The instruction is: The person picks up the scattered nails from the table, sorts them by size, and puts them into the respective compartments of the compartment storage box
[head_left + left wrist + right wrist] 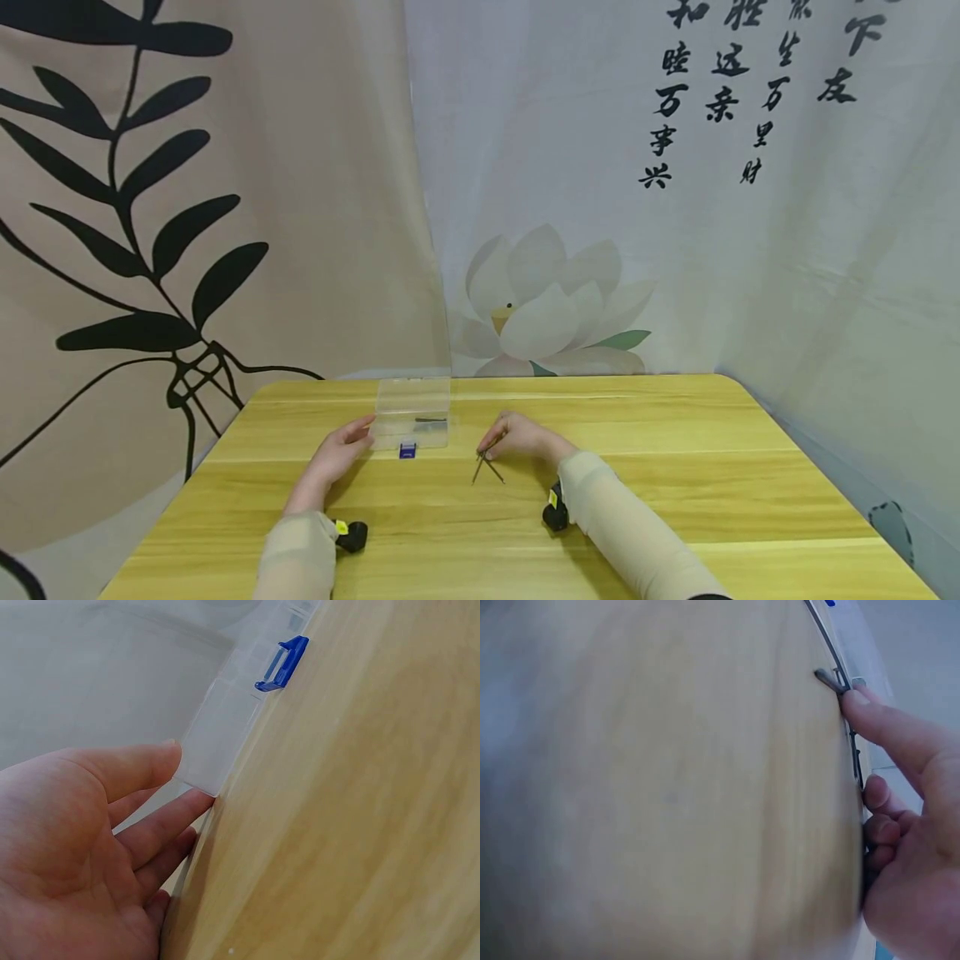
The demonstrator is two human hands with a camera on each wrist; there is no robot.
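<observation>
Head view, quick pass. Biggest first?

Cloth backdrop, then the wooden table, then two pale sleeves reaching in over it.

Next size down?

Clear plastic box, on the table near its far edge, between the hands but closer to the left one. Lid's up.

Left hand?

At the box's left side. Fingers loosely extended, not curled; left wrist view has the thumb and a fingertip meeting the box's end, by the corner. Contact only, no clench.

Right hand?

Grasping. Thumb and fingertips pinch some thin dark pieces, just to the right of the box. Other fingers curl in toward the palm.

How wide is that pinch?

Nearly closed, just the pieces between the tips. Two thin ends splay downward from it toward the table; can't tell if they touch it. Exact count isn't clear either.

Smaller stuff?

A similar dark strip lies in the right part of the box. Last, the blue latch on the near edge, apart from both hands.
</observation>
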